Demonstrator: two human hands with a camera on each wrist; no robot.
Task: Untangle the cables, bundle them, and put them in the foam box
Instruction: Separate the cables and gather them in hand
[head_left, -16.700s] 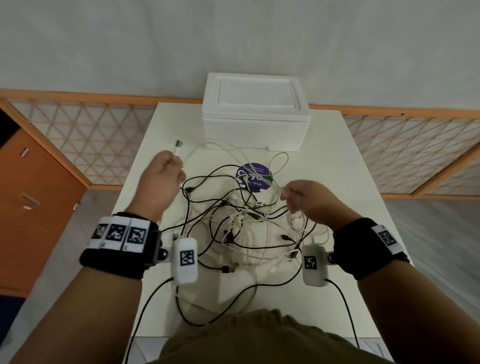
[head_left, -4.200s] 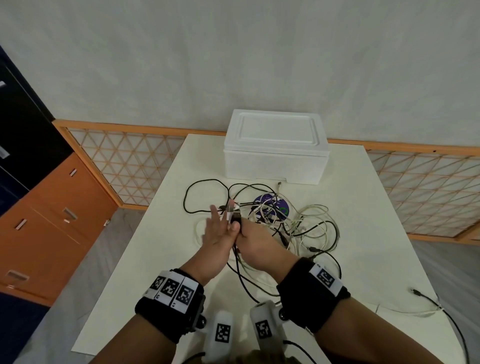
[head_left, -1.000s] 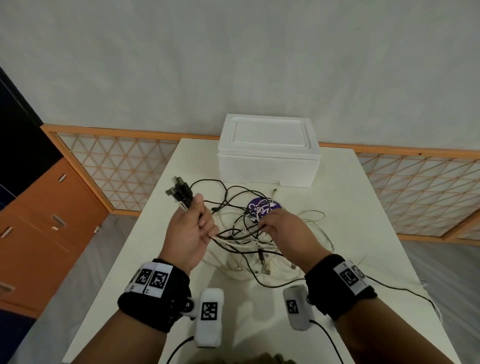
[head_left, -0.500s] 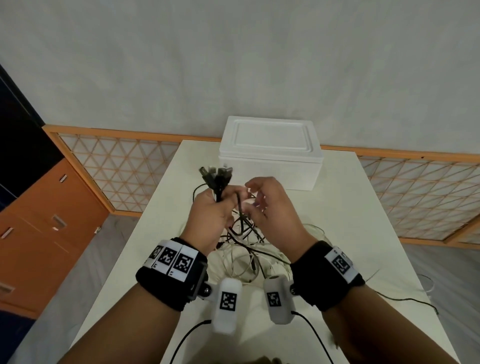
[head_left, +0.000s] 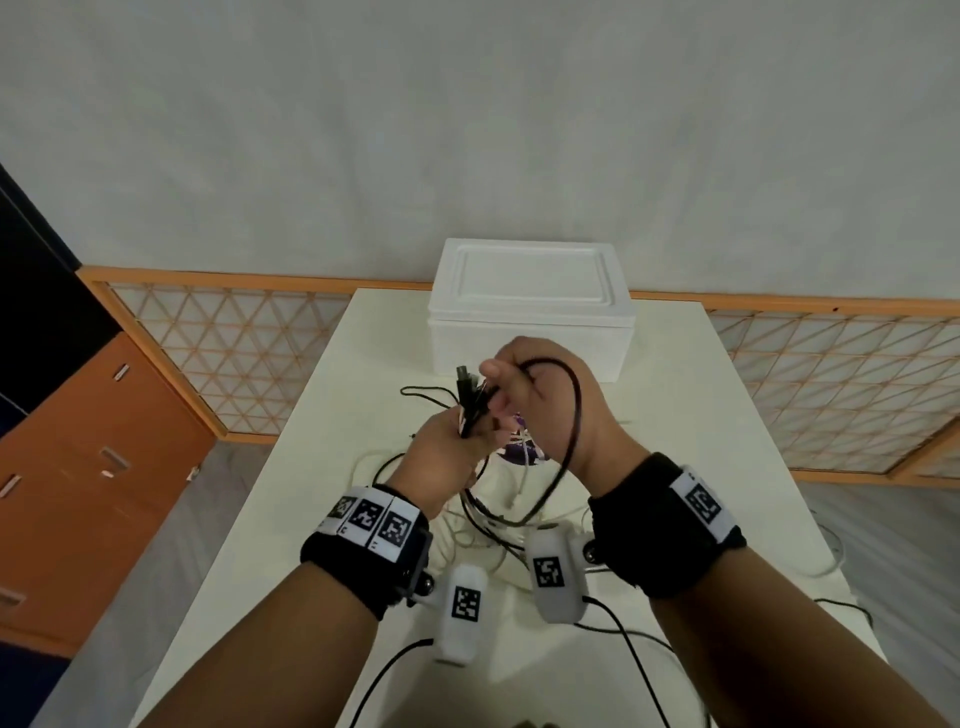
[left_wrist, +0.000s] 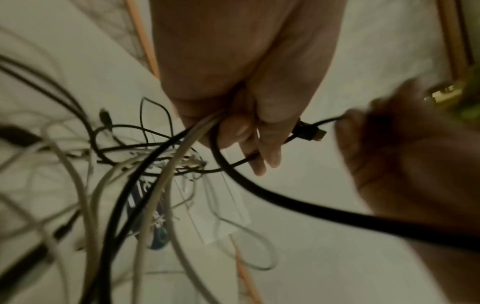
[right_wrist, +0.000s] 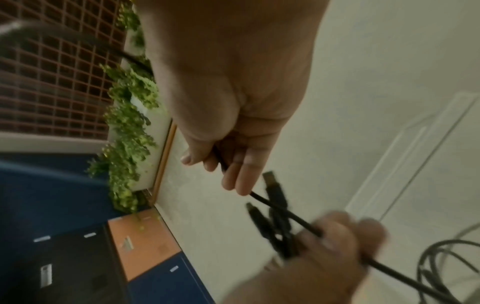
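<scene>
My left hand (head_left: 448, 451) grips a bunch of cable plugs (head_left: 470, 400), long axis upright, tips toward twelve. My right hand (head_left: 548, 400) pinches a black cable (head_left: 574, 415) looping over its back toward six. The remaining cables (head_left: 498, 525) sprawl on the table (head_left: 727, 467) below. The foam box (head_left: 530, 306) at twelve sits lidded, contents hidden.

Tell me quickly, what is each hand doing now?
Left hand: grips a bunch of cable ends.
Right hand: pinches a black cable that loops over it.
</scene>
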